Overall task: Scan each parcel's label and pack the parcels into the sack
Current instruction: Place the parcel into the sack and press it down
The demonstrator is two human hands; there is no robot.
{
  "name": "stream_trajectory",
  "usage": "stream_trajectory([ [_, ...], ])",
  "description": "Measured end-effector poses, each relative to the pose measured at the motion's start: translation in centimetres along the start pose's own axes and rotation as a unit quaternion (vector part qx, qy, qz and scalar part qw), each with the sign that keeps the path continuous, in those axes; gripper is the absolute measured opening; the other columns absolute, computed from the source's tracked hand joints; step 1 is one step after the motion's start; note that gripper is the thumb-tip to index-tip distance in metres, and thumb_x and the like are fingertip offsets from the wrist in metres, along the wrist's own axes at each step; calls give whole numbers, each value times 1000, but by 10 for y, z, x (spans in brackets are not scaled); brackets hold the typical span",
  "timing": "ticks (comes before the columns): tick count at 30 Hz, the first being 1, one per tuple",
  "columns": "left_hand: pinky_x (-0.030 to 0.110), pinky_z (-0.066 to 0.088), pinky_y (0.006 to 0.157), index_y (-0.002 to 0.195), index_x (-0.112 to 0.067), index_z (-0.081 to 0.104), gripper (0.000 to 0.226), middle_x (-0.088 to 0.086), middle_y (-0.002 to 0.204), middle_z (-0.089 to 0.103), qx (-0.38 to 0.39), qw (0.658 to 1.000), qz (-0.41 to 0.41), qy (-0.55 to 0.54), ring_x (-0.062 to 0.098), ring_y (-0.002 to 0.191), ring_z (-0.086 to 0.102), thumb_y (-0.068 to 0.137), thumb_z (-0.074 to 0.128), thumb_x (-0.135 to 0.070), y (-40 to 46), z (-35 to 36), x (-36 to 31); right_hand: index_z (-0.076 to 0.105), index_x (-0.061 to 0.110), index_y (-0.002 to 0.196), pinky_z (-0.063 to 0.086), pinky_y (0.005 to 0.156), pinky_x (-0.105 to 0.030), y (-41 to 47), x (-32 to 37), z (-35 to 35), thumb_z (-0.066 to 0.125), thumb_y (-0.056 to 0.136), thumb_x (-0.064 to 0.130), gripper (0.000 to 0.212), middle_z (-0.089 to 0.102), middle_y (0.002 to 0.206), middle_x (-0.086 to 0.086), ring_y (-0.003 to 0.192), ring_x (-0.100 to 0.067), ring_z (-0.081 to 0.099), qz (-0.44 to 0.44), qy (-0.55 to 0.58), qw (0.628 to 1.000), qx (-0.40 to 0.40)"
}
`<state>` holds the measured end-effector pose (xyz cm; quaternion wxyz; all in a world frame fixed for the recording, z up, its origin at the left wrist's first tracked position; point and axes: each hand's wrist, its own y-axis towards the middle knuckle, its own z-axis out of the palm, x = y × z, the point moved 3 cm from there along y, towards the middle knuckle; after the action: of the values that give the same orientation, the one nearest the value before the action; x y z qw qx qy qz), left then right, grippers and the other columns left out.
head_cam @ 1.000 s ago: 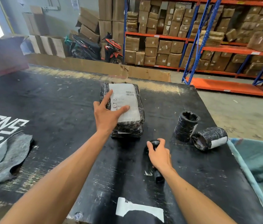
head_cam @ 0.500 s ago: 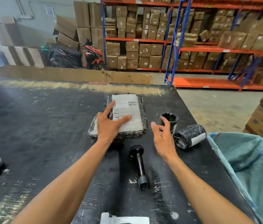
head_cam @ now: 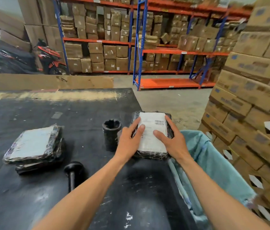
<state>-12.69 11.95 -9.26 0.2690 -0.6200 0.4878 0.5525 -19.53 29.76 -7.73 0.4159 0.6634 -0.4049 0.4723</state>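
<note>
Both hands are holding one flat parcel (head_cam: 152, 135) at the right of centre of the frame, right at the right edge of the black surface (head_cam: 81, 105) and just beside the open mouth of the teal sack (head_cam: 214, 163). The left hand (head_cam: 129, 140) is taking its left side, fingers lying over the white label (head_cam: 151, 130); the right hand (head_cam: 172, 138) is clasping its right side, thumb on the label, so each grip is grasping the parcel.

As a judgement, the plastic wrap is looking slick, and the parcel could be slipping out of the two-handed grip while crossing the edge, falling to the floor between surface and sack. The sack's rim is sagging, so a corner could be catching on the cloth and folding the mouth closed. The upright rolled parcel (head_cam: 112, 133) is standing just left of the left hand, and a stray wrist could be knocking it over.

Counting what is showing: one flat parcel in the hands; a stack of flat parcels (head_cam: 34, 146) at centre left, seemingly two, though I cannot tell for sure; one rolled parcel; one black handheld scanner (head_cam: 73, 173) lying lower centre; one sack; two hands.
</note>
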Motion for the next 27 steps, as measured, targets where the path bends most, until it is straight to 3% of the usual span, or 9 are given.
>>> stream_trajectory([
  [3,22,43,93,154,-56,23,64,-7,121,50,28,998,13,59,-3,110,50,95,44,-70,9,58,-1,53,36,152,57,78,-11,11,-21,-65,87,88,18,75,65,127,23,103,20,65,26,9,999,-19],
  [7,32,45,92,156,-35,33,60,-4,119,45,14,989,34,145,14,105,54,102,42,-58,13,122,15,54,27,152,50,69,-1,17,-54,-138,84,89,10,72,61,122,23,87,31,60,54,-6,997,-47],
  [10,43,46,102,154,-20,38,60,4,133,44,34,975,32,218,25,123,50,104,37,-53,7,160,43,52,25,153,48,65,0,18,-88,-180,83,90,9,72,58,127,17,88,26,59,86,-15,995,-51],
  [13,44,26,122,161,-16,21,69,10,163,20,100,951,-18,291,24,152,16,105,36,-53,3,187,67,51,28,156,51,65,-3,20,-127,-203,84,89,12,77,56,137,9,97,14,55,122,-26,992,-27],
  [16,38,-3,126,162,-10,-1,82,13,169,-10,141,919,-33,366,26,156,-11,104,31,-59,10,200,82,53,36,153,59,81,-18,20,-168,-206,89,85,20,79,63,136,8,104,5,63,167,-42,985,12],
  [18,39,-13,124,160,-5,-9,85,17,166,-18,152,886,-38,437,29,154,-18,104,24,-61,17,202,93,55,42,150,61,92,-30,20,-195,-202,92,81,25,80,70,133,7,108,-5,69,197,-53,978,42],
  [21,42,-14,124,159,-6,-13,81,16,166,-19,174,849,-51,496,27,154,-20,102,10,-60,21,201,108,53,51,144,61,82,-21,17,-232,-191,93,81,25,79,73,125,12,101,-4,72,244,-68,961,112],
  [23,41,-13,125,159,-6,-11,79,15,167,-18,170,845,-36,506,25,154,-19,101,9,-55,22,202,110,52,58,141,62,91,-33,13,-251,-181,95,78,31,81,71,135,8,106,-11,73,274,-74,946,155],
  [27,41,-11,125,159,-2,-9,76,15,167,-16,153,849,-22,505,25,155,-15,103,13,-48,23,202,112,49,40,155,40,103,-24,1,-269,-155,93,80,31,87,55,145,13,123,-7,53,305,-105,915,243],
])
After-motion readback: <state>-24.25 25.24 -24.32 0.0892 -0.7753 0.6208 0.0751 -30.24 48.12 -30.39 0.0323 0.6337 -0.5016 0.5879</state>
